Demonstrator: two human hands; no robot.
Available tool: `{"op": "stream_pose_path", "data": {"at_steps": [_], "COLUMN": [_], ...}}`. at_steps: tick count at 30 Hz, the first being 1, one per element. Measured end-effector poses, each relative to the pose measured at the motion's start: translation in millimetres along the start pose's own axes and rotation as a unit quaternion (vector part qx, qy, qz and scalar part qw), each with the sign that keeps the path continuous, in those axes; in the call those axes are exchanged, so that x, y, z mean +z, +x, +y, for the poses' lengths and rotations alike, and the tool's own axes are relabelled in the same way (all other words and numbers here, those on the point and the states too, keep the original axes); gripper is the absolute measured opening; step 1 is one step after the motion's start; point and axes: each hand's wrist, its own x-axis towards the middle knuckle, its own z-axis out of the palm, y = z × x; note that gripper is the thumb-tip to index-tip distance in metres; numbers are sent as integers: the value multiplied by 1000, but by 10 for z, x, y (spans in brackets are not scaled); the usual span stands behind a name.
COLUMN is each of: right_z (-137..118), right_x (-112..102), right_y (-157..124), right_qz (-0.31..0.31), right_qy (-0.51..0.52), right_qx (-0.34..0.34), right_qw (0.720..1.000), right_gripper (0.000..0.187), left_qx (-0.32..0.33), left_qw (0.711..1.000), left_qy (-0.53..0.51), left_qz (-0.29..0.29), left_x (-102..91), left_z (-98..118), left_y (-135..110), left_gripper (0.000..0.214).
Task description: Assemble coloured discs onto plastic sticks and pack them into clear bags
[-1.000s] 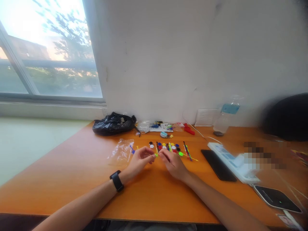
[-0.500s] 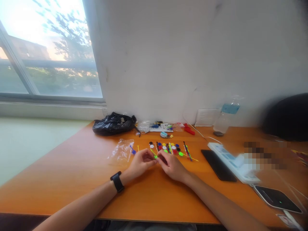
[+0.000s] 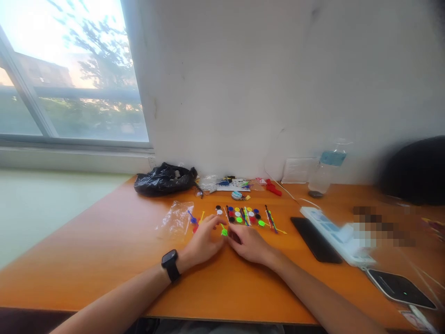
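A small bright green plastic disc (image 3: 224, 232) with a thin yellow-green stick (image 3: 223, 226) stands upright between my hands. My right hand (image 3: 251, 242) pinches it at its right edge, with the fingers curled. My left hand (image 3: 204, 241), with a black watch on the wrist, curves around the left side; its thumb and fingers are apart, the thumb tip close to the disc. Beyond my left hand lie a blue disc with a blue stick (image 3: 193, 220), a yellow stick (image 3: 202, 215) and a partly hidden red disc (image 3: 195, 229). Several coloured discs and sticks (image 3: 245, 216) lie in rows past my right hand.
A clear plastic bag (image 3: 176, 218) lies at left, a black bag (image 3: 165, 180) behind it. Small packets (image 3: 232, 184) and a round tin (image 3: 237, 195) sit near the wall. At right are a black phone (image 3: 314, 241), a white power strip (image 3: 321, 227) and a bottle (image 3: 325, 171).
My left fingers have spread away from the green disc, which now shows more fully. The left wrist has turned, so the watch face shows.
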Motion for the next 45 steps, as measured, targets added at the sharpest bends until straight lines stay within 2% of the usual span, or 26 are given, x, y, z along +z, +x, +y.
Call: {"op": "stream_pose_path", "data": {"at_steps": [5, 9, 15, 18, 25, 32, 38, 42, 45], "right_z": [-16, -34, -34, -30, -19, -37, -62, -71, -85], "right_x": [-37, -66, -80, -82, -73, -83, -110, -111, -110], "right_y": [-23, -46, -38, -32, -33, -34, -50, -52, -54], "right_qz": [1, -13, -17, -21, -23, -29, -30, -25, -15], "right_qy": [12, 30, 27, 22, 4, -10, -22, -45, -49], "right_qx": [-35, -73, -71, -64, -68, -72, -79, -77, -73], "right_qw": [999, 997, 997, 998, 997, 997, 996, 996, 996], "right_gripper": [9, 16, 21, 21, 14, 9, 9, 7, 7], "left_qx": [8, -6, -38, -42, -22, -22, -33, 7, 36], "left_qw": [998, 995, 991, 989, 975, 952, 963, 977, 978], "left_qy": [33, 60, 106, 123, 213, 299, 261, 201, 187], "left_qz": [-53, -77, -71, -71, -61, -55, -61, -77, -88], "left_x": [-5, -18, -23, -32, -84, -283, -343, -315, -307], "left_z": [29, 24, 69, 90, 96, 67, 28, 50, 48], "left_y": [-47, -48, -26, -26, 2, 64, 99, 107, 119], "left_gripper": [46, 36, 16, 12, 16, 34, 44, 41, 52]}}
